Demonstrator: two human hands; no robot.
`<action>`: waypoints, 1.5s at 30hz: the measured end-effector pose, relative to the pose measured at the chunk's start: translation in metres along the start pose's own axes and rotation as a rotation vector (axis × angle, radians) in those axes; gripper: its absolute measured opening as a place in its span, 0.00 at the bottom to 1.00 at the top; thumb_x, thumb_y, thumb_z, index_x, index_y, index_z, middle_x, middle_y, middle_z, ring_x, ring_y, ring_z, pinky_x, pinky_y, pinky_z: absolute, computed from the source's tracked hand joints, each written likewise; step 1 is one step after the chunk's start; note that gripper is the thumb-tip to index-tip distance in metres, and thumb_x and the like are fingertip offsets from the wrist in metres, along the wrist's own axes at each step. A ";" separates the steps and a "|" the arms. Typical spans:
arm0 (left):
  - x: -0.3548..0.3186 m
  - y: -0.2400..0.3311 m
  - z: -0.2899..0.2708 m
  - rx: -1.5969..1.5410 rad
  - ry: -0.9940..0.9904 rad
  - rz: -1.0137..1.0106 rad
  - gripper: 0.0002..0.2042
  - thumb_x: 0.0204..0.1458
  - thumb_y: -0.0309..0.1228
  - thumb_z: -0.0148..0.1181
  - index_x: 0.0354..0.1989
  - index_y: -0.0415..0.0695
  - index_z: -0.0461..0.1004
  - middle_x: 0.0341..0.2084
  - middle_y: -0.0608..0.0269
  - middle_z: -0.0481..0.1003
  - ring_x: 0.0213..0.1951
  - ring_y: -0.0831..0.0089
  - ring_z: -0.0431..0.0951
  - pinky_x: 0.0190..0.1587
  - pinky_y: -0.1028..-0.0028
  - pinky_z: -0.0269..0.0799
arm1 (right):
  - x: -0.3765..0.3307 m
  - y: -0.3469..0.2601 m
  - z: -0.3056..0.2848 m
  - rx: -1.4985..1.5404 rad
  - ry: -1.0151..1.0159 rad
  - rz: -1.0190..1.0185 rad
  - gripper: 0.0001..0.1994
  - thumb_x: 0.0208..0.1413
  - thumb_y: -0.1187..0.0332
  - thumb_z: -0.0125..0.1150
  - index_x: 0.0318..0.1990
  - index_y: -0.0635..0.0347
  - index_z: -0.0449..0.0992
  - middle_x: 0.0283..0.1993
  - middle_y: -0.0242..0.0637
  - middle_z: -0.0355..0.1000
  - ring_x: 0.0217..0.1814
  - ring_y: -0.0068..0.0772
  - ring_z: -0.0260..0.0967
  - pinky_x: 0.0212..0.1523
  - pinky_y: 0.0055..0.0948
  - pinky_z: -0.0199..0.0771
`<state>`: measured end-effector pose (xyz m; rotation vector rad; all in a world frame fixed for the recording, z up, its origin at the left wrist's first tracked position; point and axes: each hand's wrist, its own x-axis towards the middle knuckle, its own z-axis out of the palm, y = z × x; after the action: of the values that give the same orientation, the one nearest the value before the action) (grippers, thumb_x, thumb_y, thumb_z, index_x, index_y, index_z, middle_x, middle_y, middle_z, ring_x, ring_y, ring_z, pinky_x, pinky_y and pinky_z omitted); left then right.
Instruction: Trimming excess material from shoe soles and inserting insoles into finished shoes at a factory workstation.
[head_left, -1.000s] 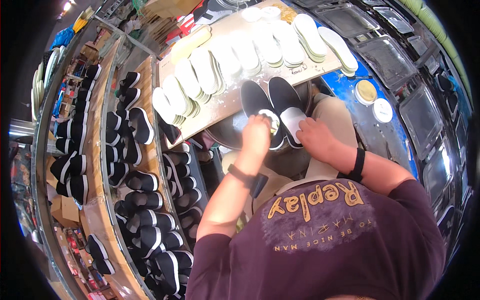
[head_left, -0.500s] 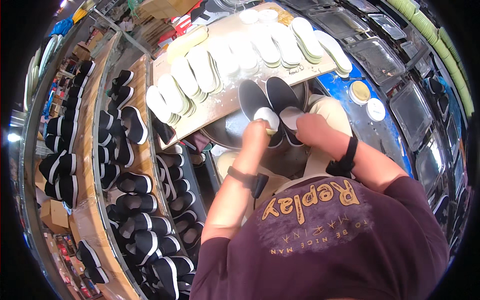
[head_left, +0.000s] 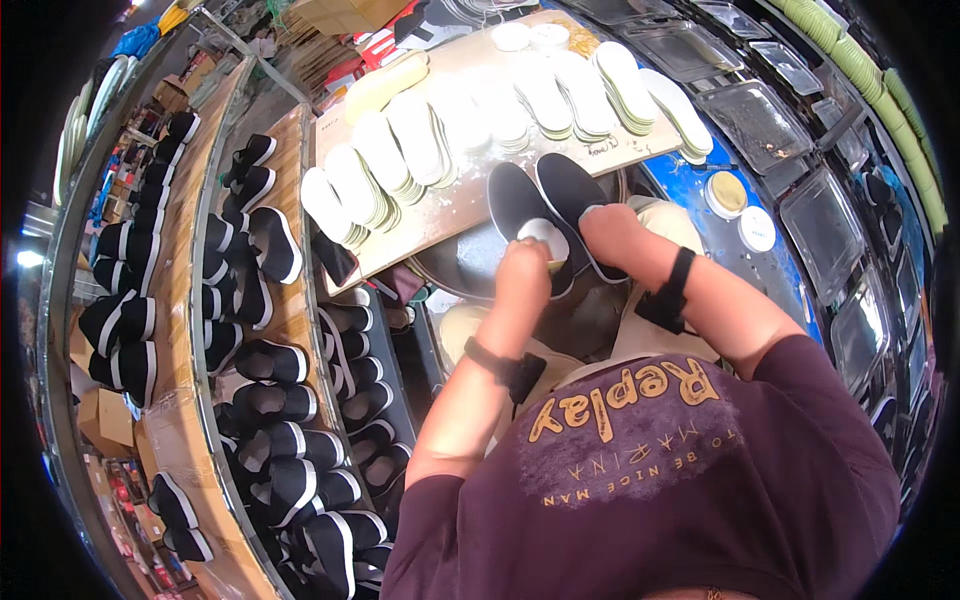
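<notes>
- Centrally, at the near edge of the wooden board [head_left: 470, 195]: pair of black slip-on shoes [head_left: 545, 205], toes pointing far, heels toward the lap.
- Left hand [head_left: 525, 270] over the heel opening of the left shoe [head_left: 515, 200], fingers curled narrow around a white insole [head_left: 545, 235] partly seated inside.
- Right hand [head_left: 610, 230] on the heel of the right shoe [head_left: 572, 190], fingers bent over its collar; exact closure of the fingertips not discernible.
- Handling, as judged: shoes light, fabric upper soft and yielding, rubber sole stiffer; best gripped at the heel collar or along the sole edge. Insole thin, flexible, easily creased; best pinched at its rear end.
- Black straps [head_left: 670, 290] on both wrists.
- Far and left on the board: fanned stacks of white insoles [head_left: 400, 160], flat, smooth, elongated ovals.
- Right: two round lidded tubs [head_left: 740, 205] on a blue surface; beyond them, dark rectangular trays [head_left: 770, 120].
- Left: wooden shelves [head_left: 180, 250] lined with rows of finished black shoes with white soles [head_left: 270, 360].
- Board surface pale, dusted white, worn.
</notes>
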<state>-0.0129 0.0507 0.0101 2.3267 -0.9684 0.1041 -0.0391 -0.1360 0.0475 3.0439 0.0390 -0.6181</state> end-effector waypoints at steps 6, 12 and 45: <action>0.000 0.034 -0.020 -0.202 0.269 0.111 0.09 0.40 0.16 0.61 0.30 0.40 0.74 0.30 0.52 0.75 0.36 0.53 0.76 0.37 0.63 0.73 | -0.033 -0.026 -0.038 0.772 0.391 -0.086 0.25 0.55 0.46 0.54 0.25 0.64 0.77 0.29 0.51 0.75 0.33 0.53 0.75 0.36 0.42 0.74; -0.018 -0.009 0.001 -0.646 0.195 -0.021 0.16 0.39 0.19 0.68 0.39 0.42 0.75 0.39 0.55 0.75 0.41 0.63 0.77 0.39 0.69 0.74 | -0.019 -0.029 -0.050 0.438 -0.144 -0.097 0.22 0.44 0.49 0.63 0.28 0.64 0.79 0.30 0.50 0.75 0.37 0.44 0.75 0.40 0.38 0.74; 0.000 -0.043 0.043 -0.811 -0.069 -0.685 0.29 0.52 0.22 0.53 0.61 0.45 0.47 0.45 0.48 0.65 0.38 0.60 0.74 0.24 0.63 0.80 | 0.045 -0.044 0.033 0.154 0.392 -0.250 0.07 0.42 0.66 0.62 0.26 0.59 0.81 0.29 0.48 0.76 0.34 0.46 0.77 0.36 0.40 0.77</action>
<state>0.0086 0.0497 -0.0467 1.7597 -0.1234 -0.5464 -0.0120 -0.0922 -0.0019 3.2864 0.4039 -0.0208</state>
